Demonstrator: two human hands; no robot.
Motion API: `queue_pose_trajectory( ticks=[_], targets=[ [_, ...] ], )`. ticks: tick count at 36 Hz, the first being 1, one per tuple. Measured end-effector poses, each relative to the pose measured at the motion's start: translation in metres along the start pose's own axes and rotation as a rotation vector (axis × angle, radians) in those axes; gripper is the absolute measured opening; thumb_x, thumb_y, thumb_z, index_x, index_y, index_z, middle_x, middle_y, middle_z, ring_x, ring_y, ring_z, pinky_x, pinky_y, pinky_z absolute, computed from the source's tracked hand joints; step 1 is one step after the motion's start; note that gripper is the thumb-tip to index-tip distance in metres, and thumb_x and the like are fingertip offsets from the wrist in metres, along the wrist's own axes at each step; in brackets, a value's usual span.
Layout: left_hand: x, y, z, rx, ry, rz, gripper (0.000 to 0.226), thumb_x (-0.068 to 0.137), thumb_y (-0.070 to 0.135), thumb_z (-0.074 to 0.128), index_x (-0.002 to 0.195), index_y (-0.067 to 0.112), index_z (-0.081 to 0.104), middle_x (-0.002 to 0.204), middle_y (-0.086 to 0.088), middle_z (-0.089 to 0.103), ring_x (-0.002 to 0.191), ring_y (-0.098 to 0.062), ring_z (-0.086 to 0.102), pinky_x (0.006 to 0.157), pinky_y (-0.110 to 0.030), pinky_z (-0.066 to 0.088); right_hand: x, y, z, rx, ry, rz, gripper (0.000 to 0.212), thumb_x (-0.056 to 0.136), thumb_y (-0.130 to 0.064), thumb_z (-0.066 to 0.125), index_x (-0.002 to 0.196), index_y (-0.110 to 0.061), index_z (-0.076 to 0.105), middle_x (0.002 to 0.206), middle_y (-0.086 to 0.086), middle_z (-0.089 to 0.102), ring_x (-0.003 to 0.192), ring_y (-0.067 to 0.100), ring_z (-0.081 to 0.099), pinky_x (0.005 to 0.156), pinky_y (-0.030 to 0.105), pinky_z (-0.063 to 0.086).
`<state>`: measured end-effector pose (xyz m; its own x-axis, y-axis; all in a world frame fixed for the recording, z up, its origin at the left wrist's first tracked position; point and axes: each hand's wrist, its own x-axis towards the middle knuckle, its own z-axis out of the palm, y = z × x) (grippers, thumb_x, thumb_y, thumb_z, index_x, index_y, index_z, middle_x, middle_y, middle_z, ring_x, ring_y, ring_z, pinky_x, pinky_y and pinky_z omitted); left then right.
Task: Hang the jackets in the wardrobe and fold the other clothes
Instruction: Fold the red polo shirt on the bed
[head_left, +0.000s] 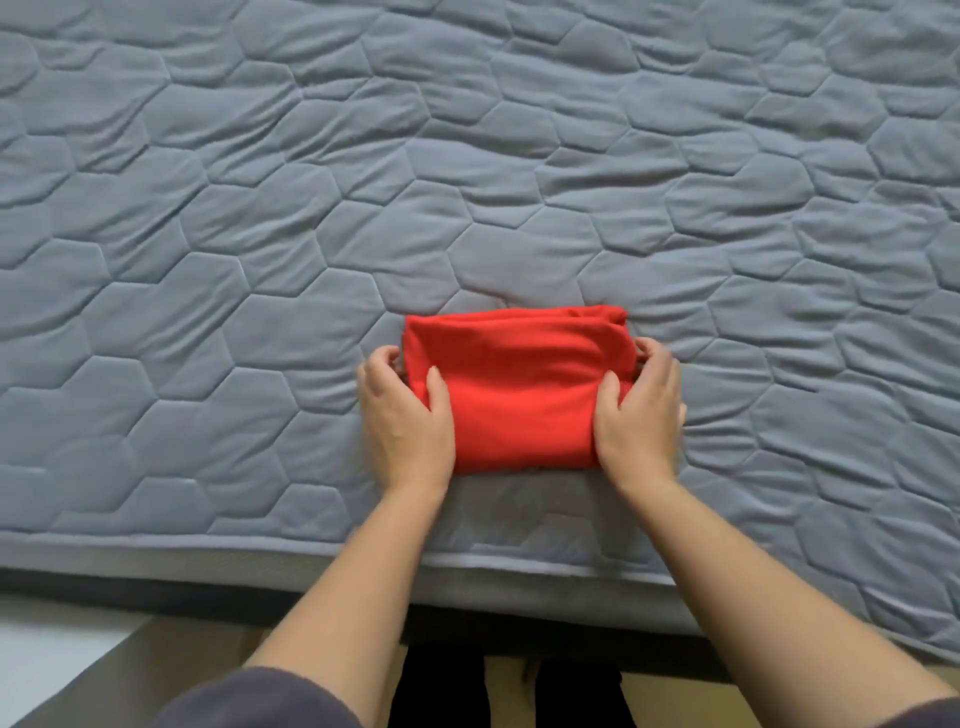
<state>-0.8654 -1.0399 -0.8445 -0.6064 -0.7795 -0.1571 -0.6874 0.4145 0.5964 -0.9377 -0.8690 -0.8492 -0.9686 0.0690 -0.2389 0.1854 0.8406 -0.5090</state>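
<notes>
The red garment (519, 384) lies on the grey quilted bed (260, 208), near its front edge and straight ahead of the person, folded down to a compact, thick rectangle with several layers showing at its far right corner. The left hand (405, 415) holds the left end: its thumb lies on top of the cloth while the fingers (385, 358) curl round the edge, a narrow grip closed on fabric. The right hand (639, 415) mirrors it at the right end, thumb on top and the other digits wrapped round the side. The packet looks to rest on the bed, though I cannot tell whether its ends are already raised a little. The cloth reads as a thin, soft knit: light, limp, with no stiffness of its own, so I judge that the bundle would sag in the middle and its layers slide apart if taken by one end or by the top layer alone. The soundest hold seems to be the one in use, both short ends at once, reaching beneath every layer and pinning from above with the thumbs. It is not fragile, and the padded cover gives enough to let a hand slip underneath. As for containers, none is in view: no wardrobe, drawer or basket shows, and this is the only piece of clothing visible on the bed, so where the folded packet should go cannot be read from here
</notes>
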Motion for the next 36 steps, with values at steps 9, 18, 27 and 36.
queue_pose_trajectory(
  ticks=[9, 18, 27, 36],
  targets=[
    [0.008, 0.005, -0.001, 0.398, -0.322, 0.696, 0.061, 0.086, 0.033, 0.040, 0.143, 0.010, 0.038, 0.153, -0.010, 0.032, 0.143, -0.024, 0.026, 0.114, -0.054, 0.020, -0.004, -0.023, 0.013, -0.329, -0.227, -0.687, 0.060, 0.091, -0.035, 0.037, 0.148, -0.019, 0.031, 0.157, 0.002, 0.024, 0.145, 0.024, 0.019, 0.112, 0.061, 0.015],
    [0.028, -0.038, 0.057, 0.476, -0.265, 0.669, 0.075, 0.080, 0.041, 0.040, 0.148, 0.011, 0.030, 0.154, -0.013, 0.028, 0.143, -0.027, 0.024, 0.115, -0.055, 0.011, 0.024, 0.005, 0.076, -0.406, -0.119, -0.715, 0.065, 0.084, -0.039, 0.042, 0.147, -0.022, 0.035, 0.154, -0.003, 0.033, 0.144, 0.022, 0.025, 0.112, 0.061, 0.007],
    [0.019, -0.027, 0.031, 0.110, -0.243, 0.346, 0.073, 0.081, 0.046, 0.050, 0.142, 0.008, 0.038, 0.151, -0.018, 0.031, 0.138, -0.028, 0.029, 0.113, -0.031, 0.020, 0.007, -0.007, 0.051, -0.290, -0.140, -0.367, 0.064, 0.087, -0.045, 0.034, 0.149, -0.030, 0.028, 0.158, 0.001, 0.022, 0.146, 0.020, 0.019, 0.114, 0.054, 0.014],
    [0.011, -0.021, -0.020, -0.533, -0.662, -0.689, 0.027, 0.083, 0.041, 0.068, 0.092, 0.016, 0.064, 0.098, -0.004, 0.071, 0.097, -0.021, 0.066, 0.093, -0.036, 0.052, -0.001, 0.000, -0.016, 0.297, -0.378, 0.479, 0.038, 0.095, -0.027, 0.055, 0.123, -0.002, 0.054, 0.119, 0.015, 0.062, 0.103, 0.023, 0.057, 0.087, 0.030, 0.042]
  ],
)
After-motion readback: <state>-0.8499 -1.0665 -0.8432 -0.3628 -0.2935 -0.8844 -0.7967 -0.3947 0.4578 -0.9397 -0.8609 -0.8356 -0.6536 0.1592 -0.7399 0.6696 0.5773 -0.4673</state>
